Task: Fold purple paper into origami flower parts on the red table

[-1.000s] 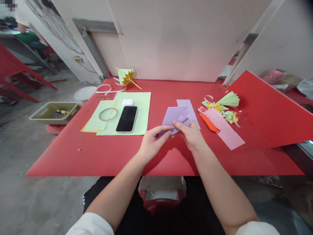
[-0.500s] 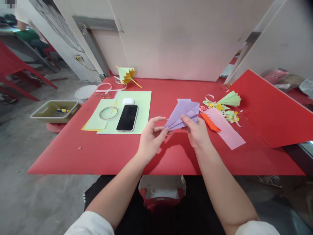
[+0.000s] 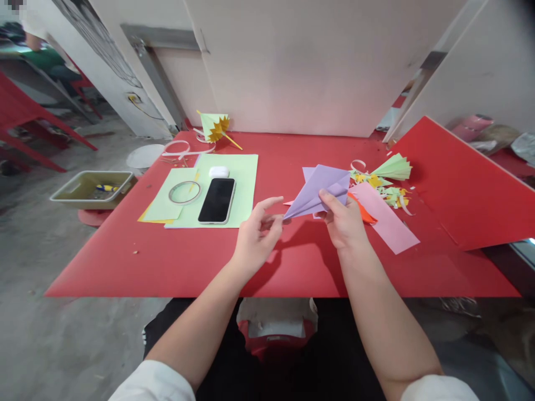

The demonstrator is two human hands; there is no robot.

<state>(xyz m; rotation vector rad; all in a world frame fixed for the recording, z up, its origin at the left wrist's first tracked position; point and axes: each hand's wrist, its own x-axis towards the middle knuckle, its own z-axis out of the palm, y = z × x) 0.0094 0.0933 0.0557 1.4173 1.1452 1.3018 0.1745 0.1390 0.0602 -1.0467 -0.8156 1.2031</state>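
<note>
My right hand [image 3: 343,221] is closed on a folded purple paper [image 3: 320,186], thumb on top near its right end. The paper has slanting pleats and narrows to a point at its left. At that point is my left hand [image 3: 257,236], its index finger stretched out and its thumb apart from it; whether a fingertip still touches the paper is hard to see. Behind the held paper, another purple piece [image 3: 308,172] shows partly. An orange ridged tool [image 3: 368,216] lies partly hidden beyond my right hand, against a pink paper strip [image 3: 395,231].
On the red table [image 3: 167,267], light green sheets [image 3: 246,189] bear a phone [image 3: 217,200], a white case [image 3: 219,171] and a tape roll [image 3: 170,195]. A small paper umbrella [image 3: 218,129] stands at the back. Paper scraps [image 3: 393,197] and a leaning red board [image 3: 468,195] are rightward.
The purple paper has shifted right and turned slightly with my right hand. My left thumb has come away from the paper's left point. More of the purple piece behind shows.
</note>
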